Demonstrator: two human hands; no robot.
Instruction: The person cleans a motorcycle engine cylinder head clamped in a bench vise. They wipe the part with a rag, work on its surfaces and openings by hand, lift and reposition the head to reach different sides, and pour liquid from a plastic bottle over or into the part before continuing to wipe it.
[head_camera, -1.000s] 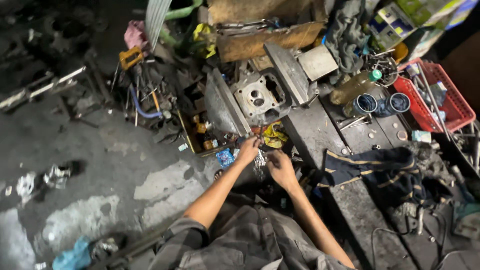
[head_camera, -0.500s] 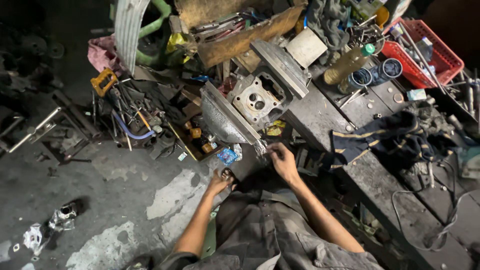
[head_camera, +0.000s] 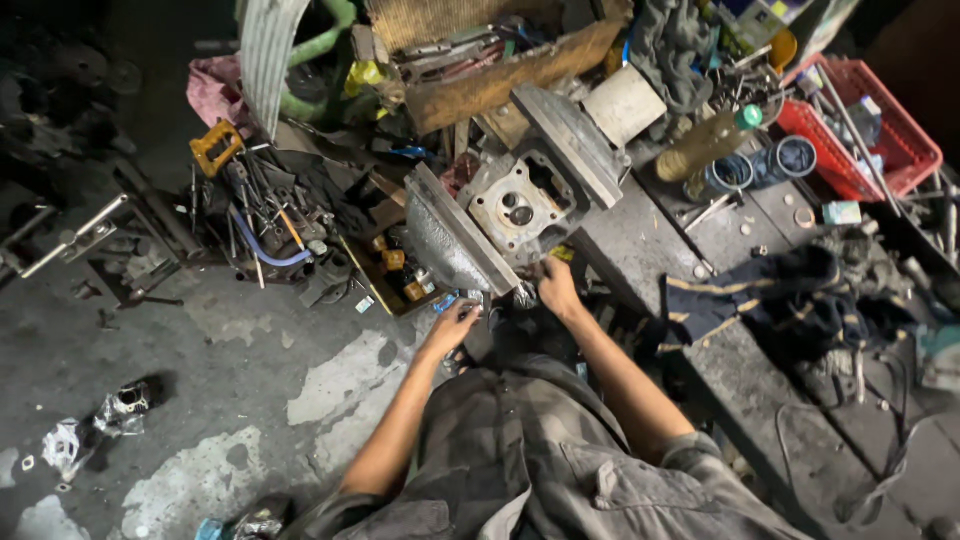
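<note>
Two hands I'm watching sit below the grey engine cylinder head (head_camera: 520, 205): my right hand (head_camera: 557, 288) presses its lower edge, grip unclear; my left hand (head_camera: 456, 325), just left, pinches a small metal part (head_camera: 474, 298).

The person wears a grey work shirt (head_camera: 560, 460), creased and dull, with short sleeves that end above the elbows. A stitched chest pocket with a buttoned flap sits on its front. Both forearms are bare, as are the left hand (head_camera: 452, 325) and right hand (head_camera: 557, 287): no gloves, watch or rings show.
</note>
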